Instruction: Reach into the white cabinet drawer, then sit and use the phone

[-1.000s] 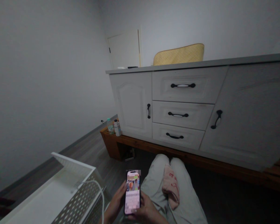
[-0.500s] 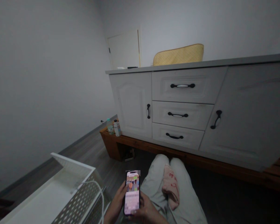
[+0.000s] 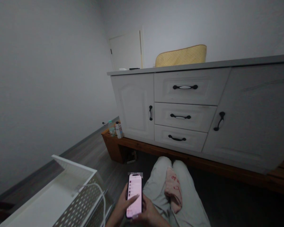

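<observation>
1. The black-framed smartphone with a lit pink-white screen (image 3: 134, 195) sits at the bottom centre of the frame, upright and tilted slightly, above the person's lap.
2. The right hand (image 3: 148, 214) holds the smartphone from below and from its right edge; the grip is closed around the lower part of the casing.
3. The left hand (image 3: 123, 206) lies against the left edge of the smartphone. One finger (image 3: 132, 199) stretches across the screen and touches it; the grip of this hand is not closed around the phone.
4. The light beige trousers (image 3: 161, 186) cover the person's knees, just right of the smartphone in the lower centre.
5. A crumpled pink cloth with red print (image 3: 173, 189) lies on the trousers between the legs, near the right hand but apart from it.
6. A white perforated metal basket (image 3: 68, 195) occupies the lower left of the frame, just beside the left hand. A white cable (image 3: 100, 192) loops over its rim.
7. A white cabinet with black handles (image 3: 184, 107) fills the centre and right, resting on a brown wooden base (image 3: 113, 143).
8. Two small bottles (image 3: 115, 128) stand on the left end of that base.
9. A yellow cushion (image 3: 181, 56) lies on the grey counter (image 3: 203, 64) on top of the cabinet.
</observation>
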Motion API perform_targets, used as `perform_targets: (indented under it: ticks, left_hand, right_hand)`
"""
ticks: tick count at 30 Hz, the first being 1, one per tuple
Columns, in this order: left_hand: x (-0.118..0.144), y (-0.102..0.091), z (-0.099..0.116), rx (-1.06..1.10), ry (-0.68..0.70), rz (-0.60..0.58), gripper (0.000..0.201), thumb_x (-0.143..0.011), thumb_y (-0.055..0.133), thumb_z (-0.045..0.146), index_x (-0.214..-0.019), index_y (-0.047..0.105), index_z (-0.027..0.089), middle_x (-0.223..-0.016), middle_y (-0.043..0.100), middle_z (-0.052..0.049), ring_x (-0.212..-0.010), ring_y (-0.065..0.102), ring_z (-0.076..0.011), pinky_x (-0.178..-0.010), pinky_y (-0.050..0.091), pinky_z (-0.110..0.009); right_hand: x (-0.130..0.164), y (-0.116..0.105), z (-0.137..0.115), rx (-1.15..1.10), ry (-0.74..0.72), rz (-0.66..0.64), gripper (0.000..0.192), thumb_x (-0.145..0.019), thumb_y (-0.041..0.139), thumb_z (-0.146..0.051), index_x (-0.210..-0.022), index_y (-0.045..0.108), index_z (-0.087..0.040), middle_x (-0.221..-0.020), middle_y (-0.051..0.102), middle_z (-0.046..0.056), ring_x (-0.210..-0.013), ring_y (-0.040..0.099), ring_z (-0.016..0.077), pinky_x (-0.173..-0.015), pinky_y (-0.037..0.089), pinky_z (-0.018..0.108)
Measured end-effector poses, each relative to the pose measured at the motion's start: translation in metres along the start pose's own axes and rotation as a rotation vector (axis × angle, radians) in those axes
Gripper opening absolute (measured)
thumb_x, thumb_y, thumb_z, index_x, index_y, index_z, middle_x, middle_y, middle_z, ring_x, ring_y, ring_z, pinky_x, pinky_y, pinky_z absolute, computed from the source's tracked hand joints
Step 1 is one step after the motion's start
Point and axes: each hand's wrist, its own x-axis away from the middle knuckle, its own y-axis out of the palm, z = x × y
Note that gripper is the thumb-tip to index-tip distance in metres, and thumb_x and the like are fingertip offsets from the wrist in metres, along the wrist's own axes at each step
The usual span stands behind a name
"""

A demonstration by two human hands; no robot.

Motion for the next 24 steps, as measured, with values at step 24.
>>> perform_targets:
  ticks: [24]
  left_hand:
    - [0.006,0.007,-0.016,0.437,-0.228,0.223,0.053,-0.064,0.077,0.062,-0.089,0.065,0.017,-0.064,0.075,-0.001,-0.058,0.069,-0.0189,-0.056,0.054,-0.029]
  right_hand:
    - [0.011,-0.003,-0.021,-0.037,0.164,0.055,0.054,-0.06,0.08,-0.028,-0.111,0.063,-0.016,-0.118,0.068,0.015,-0.104,0.068,0.0323,-0.087,0.052,0.054]
